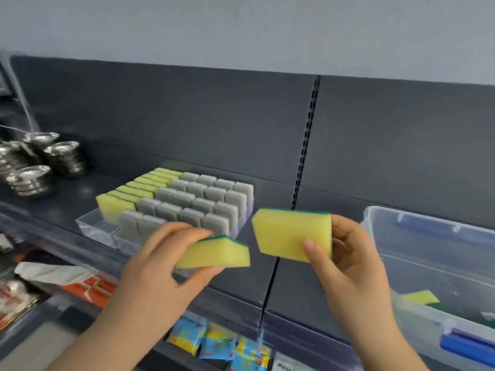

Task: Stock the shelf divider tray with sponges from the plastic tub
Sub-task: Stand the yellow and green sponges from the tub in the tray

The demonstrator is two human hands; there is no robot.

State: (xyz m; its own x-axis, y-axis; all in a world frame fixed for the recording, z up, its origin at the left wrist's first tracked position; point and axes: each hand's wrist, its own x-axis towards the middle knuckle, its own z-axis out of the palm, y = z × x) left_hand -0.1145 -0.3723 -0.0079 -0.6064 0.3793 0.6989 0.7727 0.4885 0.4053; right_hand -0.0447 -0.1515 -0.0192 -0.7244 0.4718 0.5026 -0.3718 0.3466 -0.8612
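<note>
Divider tray (88, 223) mostly full; front-left slots empty. Left hand (160, 263) pinching yellow-green sponge (214, 254), right hand (348, 253) pinching second sponge (289, 231). More sponges in plastic tub (417, 325).

no readable text anywhere, print on the blue packets (218, 344) down below way too blurry

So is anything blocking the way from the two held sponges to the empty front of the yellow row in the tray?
Nothing visible. The left hand and right hand hold yellow sponges in open air before the divider tray; its front-left slot is bare.
</note>
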